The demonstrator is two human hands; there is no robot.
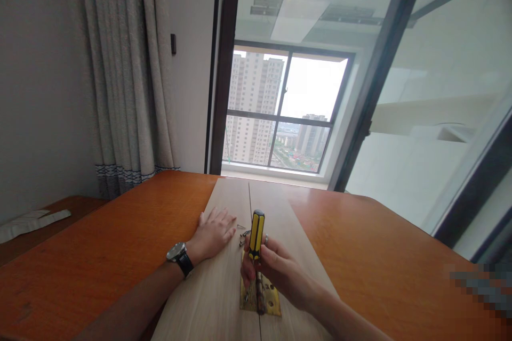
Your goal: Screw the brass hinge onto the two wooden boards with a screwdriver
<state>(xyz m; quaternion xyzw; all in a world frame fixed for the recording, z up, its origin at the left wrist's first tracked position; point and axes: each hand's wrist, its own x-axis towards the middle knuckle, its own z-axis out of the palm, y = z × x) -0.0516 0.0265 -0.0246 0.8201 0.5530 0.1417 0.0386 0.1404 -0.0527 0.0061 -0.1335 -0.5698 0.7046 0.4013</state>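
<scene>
My right hand (282, 266) grips a screwdriver (256, 234) with a yellow and black handle, held upright above a brass hinge (272, 301). The screwdriver's tip points down toward the hinge's left leaf, partly behind my fingers; whether it sits in a screw I cannot tell. The hinge lies open across the seam between two pale wooden boards (200, 306). Holes show in its right leaf. Just beyond the hinge, a few loose screws (242, 237) lie near the seam. My left hand (214, 233) rests flat on the left board, fingers spread, with a watch on the wrist.
The boards lie on an orange-brown wooden table (380, 256). A grey curtain (124, 74) hangs at the left behind it. Dark-framed glass panels (360, 96) stand beyond the table's far edge. White strips (36, 222) lie on a surface at the far left.
</scene>
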